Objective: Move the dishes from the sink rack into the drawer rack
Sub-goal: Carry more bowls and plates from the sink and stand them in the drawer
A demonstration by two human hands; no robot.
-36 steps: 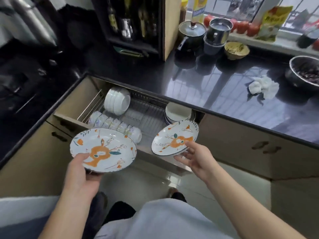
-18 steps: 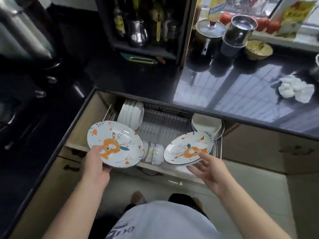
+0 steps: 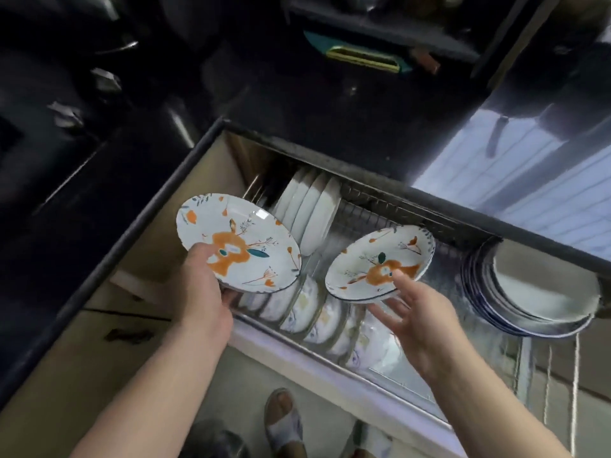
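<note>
My left hand [image 3: 201,285] grips a white plate with an orange pattern [image 3: 244,233] by its near rim, thumb on top, tilted over the left part of the open drawer rack [image 3: 390,209]. My right hand [image 3: 416,312] holds a second, matching patterned plate [image 3: 370,259] from below with the thumb on its face, above the middle of the rack. Upright white plates [image 3: 314,206] stand at the rack's back left. A row of small patterned bowls [image 3: 307,309] sits on edge along its front. Stacked plates and bowls [image 3: 529,292] lie at the right end.
The black glossy countertop [image 3: 363,127] overhangs the drawer's back. A dark shelf unit with a teal and gold item [image 3: 363,57] stands behind it. Beige cabinet fronts [image 3: 66,358] flank the drawer. My sandalled foot [image 3: 284,421] is on the floor below.
The view has closed in on the drawer. Both plates have moved forward and down over the rack, the left one now beside the upright white plates.
</note>
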